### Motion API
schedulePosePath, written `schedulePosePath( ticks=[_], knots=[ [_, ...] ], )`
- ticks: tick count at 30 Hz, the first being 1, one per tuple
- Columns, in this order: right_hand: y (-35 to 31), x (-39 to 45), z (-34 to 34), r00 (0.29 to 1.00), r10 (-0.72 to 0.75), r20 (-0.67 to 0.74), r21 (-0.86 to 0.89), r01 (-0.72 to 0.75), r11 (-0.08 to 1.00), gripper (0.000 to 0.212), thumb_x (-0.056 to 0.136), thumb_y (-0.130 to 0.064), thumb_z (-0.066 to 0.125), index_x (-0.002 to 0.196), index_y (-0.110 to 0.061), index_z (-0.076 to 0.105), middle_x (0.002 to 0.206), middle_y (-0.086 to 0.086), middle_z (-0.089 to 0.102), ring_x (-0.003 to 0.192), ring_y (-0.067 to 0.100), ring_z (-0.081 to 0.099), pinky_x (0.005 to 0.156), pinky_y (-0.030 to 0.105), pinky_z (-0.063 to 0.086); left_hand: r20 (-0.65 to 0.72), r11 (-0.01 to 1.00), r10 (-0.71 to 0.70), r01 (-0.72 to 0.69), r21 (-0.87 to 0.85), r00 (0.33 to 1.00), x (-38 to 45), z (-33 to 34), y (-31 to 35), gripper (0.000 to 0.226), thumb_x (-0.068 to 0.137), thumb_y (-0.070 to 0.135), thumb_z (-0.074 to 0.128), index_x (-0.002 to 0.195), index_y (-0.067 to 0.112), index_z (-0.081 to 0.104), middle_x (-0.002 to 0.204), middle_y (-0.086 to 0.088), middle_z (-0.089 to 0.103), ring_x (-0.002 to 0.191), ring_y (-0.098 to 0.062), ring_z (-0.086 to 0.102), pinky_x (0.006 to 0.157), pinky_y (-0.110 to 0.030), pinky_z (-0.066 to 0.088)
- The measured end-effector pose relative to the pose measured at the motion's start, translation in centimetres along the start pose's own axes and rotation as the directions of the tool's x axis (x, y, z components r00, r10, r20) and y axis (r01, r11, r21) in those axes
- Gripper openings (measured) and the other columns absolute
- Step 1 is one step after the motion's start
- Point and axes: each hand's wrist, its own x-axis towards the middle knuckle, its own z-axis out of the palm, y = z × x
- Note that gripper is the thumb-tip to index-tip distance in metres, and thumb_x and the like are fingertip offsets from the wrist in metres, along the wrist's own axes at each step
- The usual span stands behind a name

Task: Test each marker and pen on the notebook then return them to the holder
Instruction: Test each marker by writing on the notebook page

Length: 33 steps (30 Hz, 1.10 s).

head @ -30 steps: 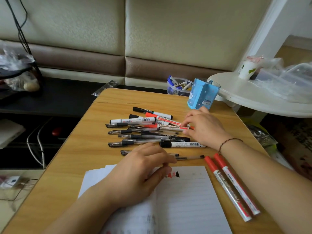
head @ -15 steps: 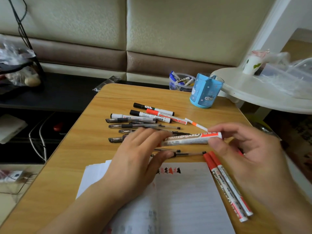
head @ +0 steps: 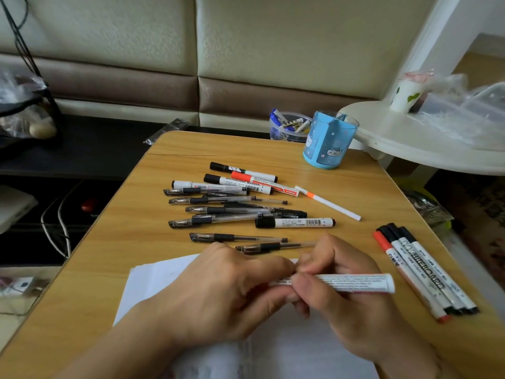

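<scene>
Over notebook (head: 153,280), both hands on marker (head: 355,283)

A padded wall (head: 273,36) in cream and brown panels runs behind the wooden table (head: 136,228). Past the table's left edge stands a dark low shelf (head: 82,149) with white cables (head: 54,225) below it. Beyond the far right corner is a round white side table (head: 410,143). Soft daylight fills the room.

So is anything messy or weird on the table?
Yes. The blue holder stands empty while pens and markers lie scattered across the table. One thin white stick lies slanted apart from the pile.
</scene>
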Motion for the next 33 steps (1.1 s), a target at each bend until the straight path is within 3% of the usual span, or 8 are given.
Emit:
schedulePosePath(
  ticks=[7, 9, 12, 15, 19, 25, 29, 33],
  knots=[
    [-0.1, -0.5, -1.2, 0.996, -0.053, 0.076, -0.181, 0.066, 0.981, 0.014, 0.086, -0.028, 0.068, 0.079, -0.026, 0.056, 0.073, -0.019, 0.061, 0.062, 0.005, 0.057, 0.066, 0.024, 0.042, 0.051, 0.999, -0.032, 0.032, -0.003, 0.998, -0.2, 0.4, -0.5, 0.033, 0.095, 0.052, 0.052, 0.108, 0.025, 0.066, 0.056, 0.002, 0.051, 0.048, -0.01, 0.035, 0.046, -0.017, 0.028],
    [0.1, -0.8, -1.2, 0.999, -0.051, 0.007, -0.229, 0.051, 0.972, 0.016, 0.082, -0.042, 0.07, 0.077, -0.035, 0.057, 0.067, -0.012, 0.06, 0.057, 0.012, 0.055, 0.064, 0.032, 0.038, 0.045, 0.998, -0.052, 0.051, 0.021, 0.998, -0.3, 0.6, -0.7, 0.034, 0.089, 0.058, 0.057, 0.106, 0.029, 0.06, 0.051, 0.006, 0.041, 0.045, -0.007, 0.033, 0.046, -0.014, 0.022],
    [0.4, -1.0, -0.9, 0.979, -0.032, -0.201, -0.025, 0.028, 0.999, 0.018, 0.076, -0.038, 0.072, 0.073, -0.027, 0.059, 0.052, 0.001, 0.052, 0.045, 0.019, 0.046, 0.052, 0.029, 0.038, 0.025, 0.985, -0.13, 0.132, -0.113, 0.991, -0.6, 0.0, -1.0, 0.045, 0.075, 0.065, 0.067, 0.103, 0.035, 0.049, 0.05, 0.008, 0.038, 0.043, -0.006, 0.034, 0.046, -0.015, 0.022],
    [0.8, -0.7, -0.1, 0.921, 0.084, -0.381, 0.153, -0.026, 0.988, 0.039, 0.073, -0.054, 0.072, 0.077, -0.017, 0.062, 0.05, 0.004, 0.049, 0.045, 0.022, 0.048, 0.047, 0.025, 0.041, -0.095, 0.968, -0.2, 0.181, -0.173, 0.975, -0.7, -0.3, -1.3, 0.033, 0.089, 0.062, 0.049, 0.1, 0.032, 0.047, 0.05, 0.009, 0.041, 0.043, -0.004, 0.033, 0.045, -0.016, 0.022],
    [1.5, -0.4, 0.6, 0.891, 0.184, -0.416, 0.093, -0.16, 0.983, 0.045, 0.075, -0.065, 0.063, 0.085, -0.021, 0.066, 0.061, 0.008, 0.057, 0.054, 0.027, 0.055, 0.046, 0.029, 0.041, -0.236, 0.95, -0.293, 0.253, -0.184, 0.926, -0.4, 0.3, -1.3, 0.018, 0.095, 0.043, 0.04, 0.096, 0.027, 0.048, 0.046, 0.013, 0.042, 0.039, -0.003, 0.032, 0.044, -0.011, 0.019],
    [1.4, -0.1, -0.6, 0.846, 0.19, -0.499, 0.041, -0.196, 0.98, 0.042, 0.078, -0.06, 0.063, 0.084, -0.019, 0.067, 0.063, 0.007, 0.058, 0.057, 0.023, 0.053, 0.045, 0.029, 0.041, -0.177, 0.957, -0.282, 0.265, -0.117, 0.943, -0.4, 0.4, -1.4, 0.02, 0.096, 0.048, 0.043, 0.1, 0.029, 0.048, 0.047, 0.015, 0.046, 0.038, -0.003, 0.039, 0.044, -0.011, 0.02],
    [1.3, 0.3, -1.8, 0.799, 0.162, -0.58, 0.011, -0.192, 0.981, 0.023, 0.089, -0.038, 0.061, 0.08, -0.017, 0.067, 0.062, 0.006, 0.057, 0.058, 0.021, 0.052, 0.048, 0.031, 0.041, -0.191, 0.956, -0.286, 0.267, -0.119, 0.939, -0.4, 0.4, -1.4, 0.017, 0.096, 0.041, 0.039, 0.101, 0.028, 0.049, 0.047, 0.012, 0.042, 0.039, -0.005, 0.034, 0.044, -0.013, 0.019],
    [1.2, 0.2, -2.0, 0.863, 0.11, -0.492, -0.14, -0.204, 0.969, 0.019, 0.08, -0.029, 0.067, 0.076, -0.011, 0.063, 0.05, 0.003, 0.052, 0.046, 0.017, 0.046, 0.042, 0.026, 0.038, -0.237, 0.937, -0.34, 0.308, -0.163, 0.91, -0.3, 0.4, -1.4, 0.024, 0.086, 0.032, 0.031, 0.101, 0.03, 0.05, 0.049, 0.001, 0.041, 0.043, -0.01, 0.033, 0.044, -0.025, 0.023]
  ],
)
